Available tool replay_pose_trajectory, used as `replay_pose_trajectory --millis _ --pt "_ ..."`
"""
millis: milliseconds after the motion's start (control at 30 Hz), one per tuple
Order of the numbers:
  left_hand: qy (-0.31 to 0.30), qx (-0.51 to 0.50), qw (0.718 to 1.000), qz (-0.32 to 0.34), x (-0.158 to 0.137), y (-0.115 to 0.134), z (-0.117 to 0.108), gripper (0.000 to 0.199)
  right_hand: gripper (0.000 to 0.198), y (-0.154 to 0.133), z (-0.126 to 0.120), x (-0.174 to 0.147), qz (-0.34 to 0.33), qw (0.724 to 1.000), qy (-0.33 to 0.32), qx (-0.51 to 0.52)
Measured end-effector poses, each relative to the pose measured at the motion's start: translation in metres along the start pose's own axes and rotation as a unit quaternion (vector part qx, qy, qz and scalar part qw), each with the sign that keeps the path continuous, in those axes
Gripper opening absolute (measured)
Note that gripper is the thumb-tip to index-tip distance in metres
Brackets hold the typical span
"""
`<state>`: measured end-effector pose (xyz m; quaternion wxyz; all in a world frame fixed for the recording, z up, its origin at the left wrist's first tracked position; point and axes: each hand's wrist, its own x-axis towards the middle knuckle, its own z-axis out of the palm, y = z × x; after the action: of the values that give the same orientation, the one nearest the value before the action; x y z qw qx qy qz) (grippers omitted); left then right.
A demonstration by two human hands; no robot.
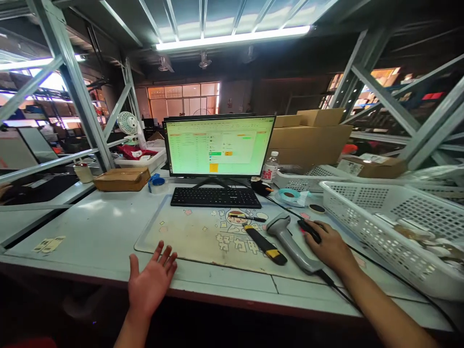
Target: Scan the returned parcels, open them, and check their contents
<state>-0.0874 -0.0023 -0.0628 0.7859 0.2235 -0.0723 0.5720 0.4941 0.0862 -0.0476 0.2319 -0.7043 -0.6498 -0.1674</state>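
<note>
My left hand is raised palm up at the table's front edge, fingers spread, holding nothing. Under my right hand is a black computer mouse, with the fingers wrapped over it on the desk mat. Just left of that hand lies a grey barcode scanner, its cable running off to the lower right. A black and yellow utility knife rests beside the scanner, and a dark pen lies above the knife. Behind the mat are a black keyboard and a lit monitor.
A white plastic basket with wrapped items stands at the right. A water bottle and tape roll sit near the monitor. Left of it are a blue tape roll and a cardboard box. Metal posts frame the table.
</note>
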Motion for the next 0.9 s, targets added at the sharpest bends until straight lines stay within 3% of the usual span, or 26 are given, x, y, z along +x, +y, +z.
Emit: replay_pose_trajectory --millis 167,367,633,767,900 --pt "0.001 0.007 1.000 0.013 0.013 -0.005 0.003 0.081 0.058 0.001 0.003 -0.001 -0.009 1.000 -0.008 0.022" --pt "-0.068 0.005 0.996 -0.053 -0.022 -0.001 -0.012 0.097 0.059 -0.004 0.000 -0.002 0.034 0.999 -0.029 -0.026" --pt "-0.031 0.008 0.998 -0.047 -0.048 -0.005 -0.016 0.100 0.064 -0.016 -0.011 -0.002 0.084 0.992 -0.067 -0.059" --pt "-0.041 0.019 0.998 -0.048 -0.046 -0.005 -0.011 0.102 0.065 -0.019 -0.014 -0.001 0.100 0.991 -0.068 -0.057" --pt "-0.037 0.032 0.998 -0.040 -0.024 0.002 -0.005 0.096 0.062 -0.022 -0.019 0.000 0.110 0.990 -0.070 -0.051"
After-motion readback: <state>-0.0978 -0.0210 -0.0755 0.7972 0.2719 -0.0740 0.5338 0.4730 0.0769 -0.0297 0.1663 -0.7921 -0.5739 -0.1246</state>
